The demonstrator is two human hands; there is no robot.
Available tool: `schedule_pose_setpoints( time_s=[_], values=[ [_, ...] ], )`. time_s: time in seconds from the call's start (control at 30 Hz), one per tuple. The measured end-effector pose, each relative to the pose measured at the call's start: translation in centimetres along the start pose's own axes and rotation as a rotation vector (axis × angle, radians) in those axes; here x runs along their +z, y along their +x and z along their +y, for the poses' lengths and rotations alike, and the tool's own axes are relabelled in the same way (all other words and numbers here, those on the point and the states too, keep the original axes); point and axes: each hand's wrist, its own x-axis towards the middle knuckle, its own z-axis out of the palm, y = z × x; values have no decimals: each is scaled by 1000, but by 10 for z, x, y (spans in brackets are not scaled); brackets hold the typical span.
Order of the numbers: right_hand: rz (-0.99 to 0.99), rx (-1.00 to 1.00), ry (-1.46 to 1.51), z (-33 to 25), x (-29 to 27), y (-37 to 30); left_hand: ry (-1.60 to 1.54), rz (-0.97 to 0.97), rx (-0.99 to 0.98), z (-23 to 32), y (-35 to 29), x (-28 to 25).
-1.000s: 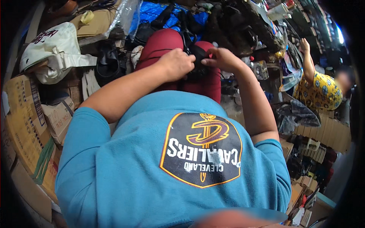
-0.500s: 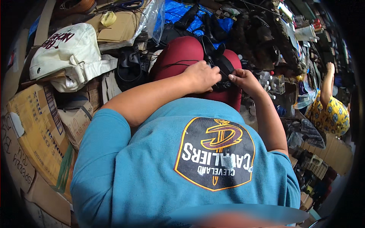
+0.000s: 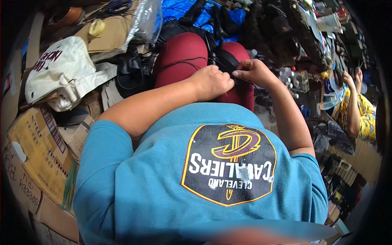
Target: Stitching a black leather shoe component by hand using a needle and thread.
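Observation:
I look down over my blue printed shirt at my lap in dark red trousers point(image 3: 179, 57). My left hand point(image 3: 212, 81) and my right hand point(image 3: 255, 72) meet above my knees, both pinching a black strap point(image 3: 225, 61) of a dark bag-like thing that lies across my thighs. The fingers of both hands are closed on it, knuckles up. What lies under the hands is hidden.
Cardboard boxes point(image 3: 36, 143) stack at my left, with a white cloth bag point(image 3: 65, 73) above them. A black sandal point(image 3: 130, 73) lies beside my left knee. A blue tarp point(image 3: 183, 10) and dark clutter sit ahead. Another person in a yellow patterned top point(image 3: 359, 114) sits at the right.
The view has tilted so my hands and lap sit lower and nearer the middle. Both hands stay together on the black strap, working it slightly.

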Motion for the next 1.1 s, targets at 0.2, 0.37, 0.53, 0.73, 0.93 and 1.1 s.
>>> schedule_pose_setpoints(
  time_s=[0.2,0.37,0.53,0.73,0.93,1.1],
  values=[
    [304,-45,-8,-9,10,-33,-537,-80,-271,-21,7,-21],
    [39,-35,34,-11,7,-33,-692,-163,-362,-57,41,-10],
    [122,-78,246,-7,-9,-57,-830,-305,-448,-72,53,1],
    [290,-253,-29,-3,0,-50,-1225,-463,-404,-86,56,4],
    [267,-182,-185,-9,2,-41,-1245,-519,-404,-93,55,5],
    [253,-129,-210,-16,3,-42,-1262,-534,-432,-93,54,4]
  ],
)
